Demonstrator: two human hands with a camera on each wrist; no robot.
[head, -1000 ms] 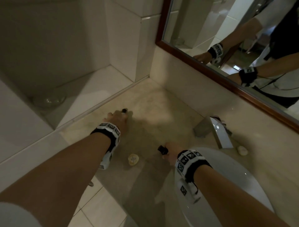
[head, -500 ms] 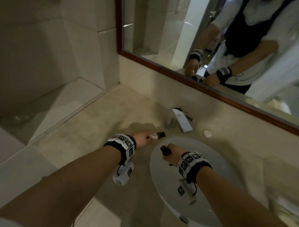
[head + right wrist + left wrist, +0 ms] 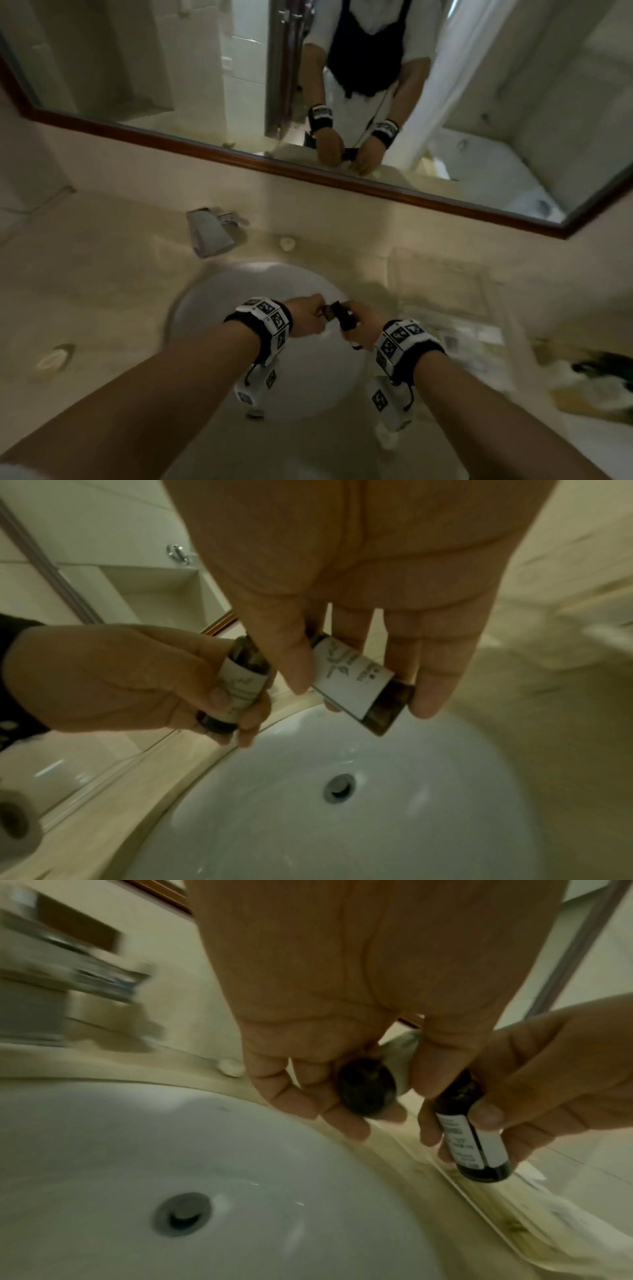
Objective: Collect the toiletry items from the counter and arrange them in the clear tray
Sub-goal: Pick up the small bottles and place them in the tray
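Observation:
Both my hands hang close together over the white sink (image 3: 239, 308). My left hand (image 3: 306, 320) grips a small dark bottle (image 3: 366, 1088), seen end-on in the left wrist view, its white label (image 3: 240, 680) showing in the right wrist view. My right hand (image 3: 364, 325) holds a second dark bottle (image 3: 356, 680) with a white label between thumb and fingers. The two bottles nearly touch. The clear tray (image 3: 445, 277) lies on the counter to the right of the sink, blurred, with pale packets (image 3: 472, 339) at its near end.
A chrome faucet (image 3: 210, 233) stands behind the sink, with a small white piece (image 3: 287, 243) to its right. A pale round item (image 3: 51, 358) lies on the left counter. Blurred dark and white things (image 3: 596, 370) are piled far right. The mirror runs along the back wall.
My left hand has carried its bottle from the counter's left corner rightward to over the sink, meeting the right hand. The view has swung right, bringing the tray into sight.

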